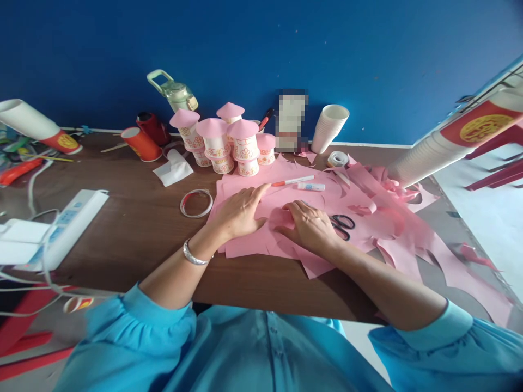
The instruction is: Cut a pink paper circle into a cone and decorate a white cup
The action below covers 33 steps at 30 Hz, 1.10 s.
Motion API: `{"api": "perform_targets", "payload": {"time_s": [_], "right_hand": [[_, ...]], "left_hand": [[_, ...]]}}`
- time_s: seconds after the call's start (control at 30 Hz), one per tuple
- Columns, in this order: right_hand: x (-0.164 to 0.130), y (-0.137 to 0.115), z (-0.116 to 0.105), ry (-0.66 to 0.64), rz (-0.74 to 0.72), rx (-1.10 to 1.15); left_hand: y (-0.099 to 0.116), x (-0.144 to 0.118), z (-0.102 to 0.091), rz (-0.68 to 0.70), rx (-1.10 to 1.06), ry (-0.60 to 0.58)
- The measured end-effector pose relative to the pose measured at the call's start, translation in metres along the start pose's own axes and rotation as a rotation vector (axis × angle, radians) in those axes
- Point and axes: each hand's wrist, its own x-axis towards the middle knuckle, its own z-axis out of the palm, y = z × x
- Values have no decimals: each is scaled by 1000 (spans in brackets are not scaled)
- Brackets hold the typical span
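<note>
1. Head view: the left hand point(245, 212) is lying palm down on the pink paper point(245, 245), released, its fingers reaching forward and its thumb spread. A silver bracelet point(195, 254) is circling its wrist.
2. Right hand point(311, 220) is resting on the same paper, also released, with fingers slightly bent and thumb apart. What is lying beneath its palm, I cannot tell.
3. Pink paper is covering the middle of the desk point(134, 245) in overlapping sheets, its near corners lying short of the front edge. Cut scraps point(400, 261) are spreading toward the right edge.
4. Scissors point(341, 226) are lying on the paper just beside the right hand; black handles are showing, while the blades are hidden.
5. Pen point(292, 181) and glue tube point(311, 187) are lying on the paper beyond the hands, toward the back edge.
6. Tape roll point(209, 206) is lying flat on bare wood, just left of the paper.
7. Five paper towers point(214, 147) with pink cone roofs are standing in a cluster near the back edge; a green-lidded bottle point(176, 93) is standing behind them.
8. White cup stack point(330, 128) is standing by the back edge. Power strip point(67, 226) is lying toward the left edge.
</note>
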Motion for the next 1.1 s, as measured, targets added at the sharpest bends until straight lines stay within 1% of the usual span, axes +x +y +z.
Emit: {"api": "perform_targets", "payload": {"time_s": [0.07,0.13,0.23,0.33,0.43,0.53,0.63,0.77,0.93,1.1], "right_hand": [[1,1,0,-10,10,11],[1,2,1,-15,16,31],[3,4,3,-2,12,53],[3,6,5,15,1,57],[2,6,5,5,-3,53],[1,5,4,2,-15,46],[2,4,2,-12,-11,43],[4,2,-1,-47,24,59],[6,0,-3,-73,51,82],[7,1,-3,-54,54,122]], "left_hand": [[0,0,-1,-13,-45,-23],[-1,0,-1,-8,-70,-21],[-1,0,0,11,-38,5],[-2,0,0,29,-29,-8],[-2,0,0,34,-56,-21],[-2,0,0,47,-78,-2],[-1,0,0,48,-41,20],[-1,0,0,35,-26,-4],[-2,0,1,22,-119,-12],[-6,1,3,-23,-292,36]]}}
